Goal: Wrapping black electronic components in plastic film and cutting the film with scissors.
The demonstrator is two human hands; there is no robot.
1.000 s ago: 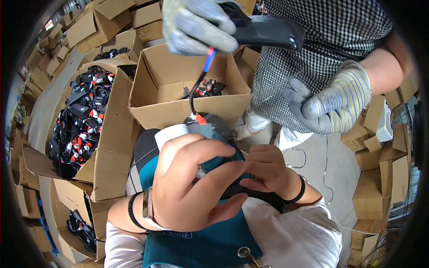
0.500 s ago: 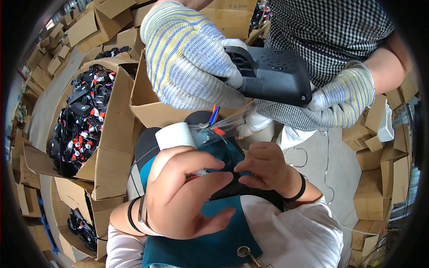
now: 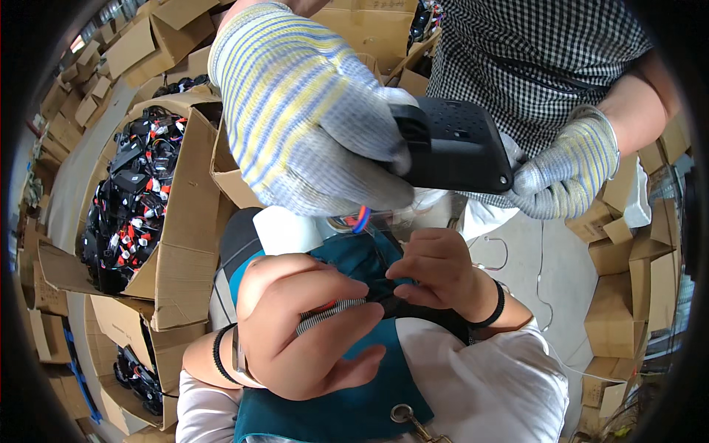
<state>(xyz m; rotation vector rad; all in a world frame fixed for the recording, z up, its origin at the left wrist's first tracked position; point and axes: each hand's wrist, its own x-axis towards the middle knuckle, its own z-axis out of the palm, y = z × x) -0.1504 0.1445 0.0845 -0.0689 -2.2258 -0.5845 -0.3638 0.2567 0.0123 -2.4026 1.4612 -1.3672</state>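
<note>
My left hand (image 3: 303,332) is curled around a grey-and-white striped braided cable (image 3: 332,314) with a small red bit at its upper end. My right hand (image 3: 443,273) pinches a small black part (image 3: 385,290) at the end of that cable, over my teal apron (image 3: 347,406). Just above my hands, a co-worker's two striped knit gloves (image 3: 310,111) hold a black plastic device (image 3: 450,144). Red and blue wires (image 3: 360,218) show in clear wrapping below that device.
An open cardboard box (image 3: 185,221) on the left holds several black parts with red and white wires (image 3: 125,207). More cardboard boxes (image 3: 628,244) are stacked on the right and at the back. A thin white wire (image 3: 543,273) lies on the grey floor.
The co-worker's gloved hand and black device have come down from above the box, closer to the camera. They now cover the box behind. My hands stayed in my lap, fingers shifting on the cable.
</note>
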